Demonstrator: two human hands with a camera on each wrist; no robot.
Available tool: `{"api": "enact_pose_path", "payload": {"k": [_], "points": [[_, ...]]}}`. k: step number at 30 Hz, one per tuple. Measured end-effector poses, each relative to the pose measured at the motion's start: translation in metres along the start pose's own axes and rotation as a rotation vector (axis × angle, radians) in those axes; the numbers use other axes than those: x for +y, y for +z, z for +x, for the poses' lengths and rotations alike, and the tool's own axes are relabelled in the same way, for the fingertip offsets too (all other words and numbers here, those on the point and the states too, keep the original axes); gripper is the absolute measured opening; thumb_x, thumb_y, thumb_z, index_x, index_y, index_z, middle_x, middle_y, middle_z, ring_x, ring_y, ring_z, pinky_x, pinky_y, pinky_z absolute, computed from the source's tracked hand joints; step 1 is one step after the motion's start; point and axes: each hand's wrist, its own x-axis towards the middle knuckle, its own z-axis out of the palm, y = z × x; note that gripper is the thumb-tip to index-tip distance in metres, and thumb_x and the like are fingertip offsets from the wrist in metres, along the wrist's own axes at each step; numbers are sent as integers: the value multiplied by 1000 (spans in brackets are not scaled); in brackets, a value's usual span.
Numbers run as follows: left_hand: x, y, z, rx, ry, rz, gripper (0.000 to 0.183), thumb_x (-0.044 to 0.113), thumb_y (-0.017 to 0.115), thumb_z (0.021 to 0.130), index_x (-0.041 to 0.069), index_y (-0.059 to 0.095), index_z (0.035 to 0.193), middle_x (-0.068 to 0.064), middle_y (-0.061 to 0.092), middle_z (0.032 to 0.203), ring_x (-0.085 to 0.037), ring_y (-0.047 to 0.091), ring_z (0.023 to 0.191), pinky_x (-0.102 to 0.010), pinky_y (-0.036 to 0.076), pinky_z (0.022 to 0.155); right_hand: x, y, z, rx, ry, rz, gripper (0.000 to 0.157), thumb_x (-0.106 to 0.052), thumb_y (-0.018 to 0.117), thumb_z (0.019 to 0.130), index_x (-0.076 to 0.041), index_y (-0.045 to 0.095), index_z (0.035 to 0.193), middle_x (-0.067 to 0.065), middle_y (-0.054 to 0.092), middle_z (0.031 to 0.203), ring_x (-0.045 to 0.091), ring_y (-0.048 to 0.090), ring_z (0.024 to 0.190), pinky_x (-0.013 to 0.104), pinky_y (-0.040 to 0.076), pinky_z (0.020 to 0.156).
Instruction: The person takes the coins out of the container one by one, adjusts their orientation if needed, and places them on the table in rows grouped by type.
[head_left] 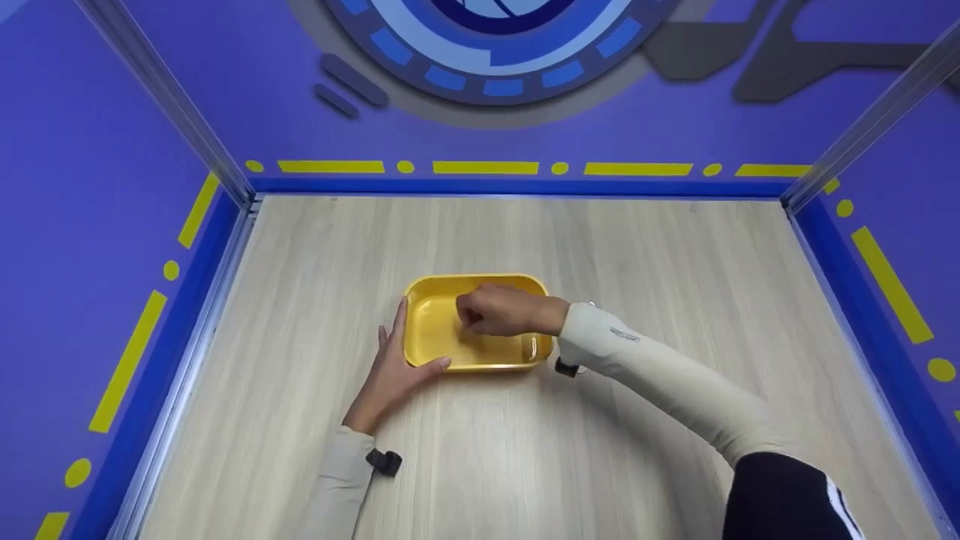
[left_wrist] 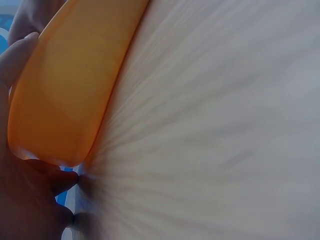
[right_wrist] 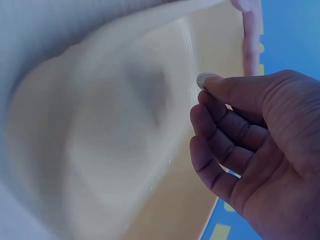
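Observation:
A yellow plastic container [head_left: 435, 319] with rounded corners sits on the table. My left hand [head_left: 394, 371] holds it at the left end, the thumb at the front rim and the index finger along the left side. In the left wrist view the container's outer wall [left_wrist: 65, 90] shows, with the other fingers low beside it. Over the inside of the container is my right hand [head_left: 502, 310]. Between thumb and index finger it pinches a small silvery coin [right_wrist: 204, 80], seen in the right wrist view; the other fingers are loosely curled.
The light wood-grain table [head_left: 480, 442] is bounded by a blue back wall [head_left: 622, 127] and blue side panels with yellow dashes. Metal rails [head_left: 180, 360] run along the table's sides. A small black device [head_left: 384, 462] is strapped at the left wrist.

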Motion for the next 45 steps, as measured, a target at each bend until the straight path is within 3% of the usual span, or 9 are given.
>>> {"api": "enact_pose_path", "payload": {"k": [7,16,26,35,42,45], "points": [[0,0,-2,-1,-44,-1,132,55,92,86,27,3,179,-13,19,183,-52,-8,166,-71,8,134,10,-5,-33,73,53,57,12,-8,80,101,-8,70,96,1,70,87,10,58,78,26,52,71],[0,1,0,11,-30,10,133,53,93,85,26,4,179,-16,21,182,-54,-6,166,-72,8,133,19,2,-70,179,115,299,13,-5,81,99,-8,69,94,1,74,91,10,67,84,25,58,75],[0,1,0,5,-19,8,131,53,92,86,26,3,179,-15,18,183,-55,-7,165,-74,7,133,23,12,-101,330,162,447,9,-12,81,102,-8,72,100,1,78,96,12,66,84,22,51,70],[-1,1,0,5,-14,7,131,52,92,87,26,3,180,-16,18,183,-54,-6,166,-73,6,133,24,18,-125,393,208,514,8,-12,80,102,-8,74,100,3,77,96,16,67,83,19,53,70],[-2,1,0,5,1,9,130,52,91,87,25,3,179,-14,17,183,-50,-2,167,-65,-1,136,26,28,-146,436,244,598,11,-12,79,103,-3,74,102,14,77,95,31,64,69,22,53,54],[-1,1,-1,10,4,10,130,53,90,87,26,3,179,-13,16,184,-50,-2,168,-65,0,136,28,33,-152,466,249,598,9,-9,80,102,-2,74,101,14,77,94,30,65,71,23,54,57]]}}
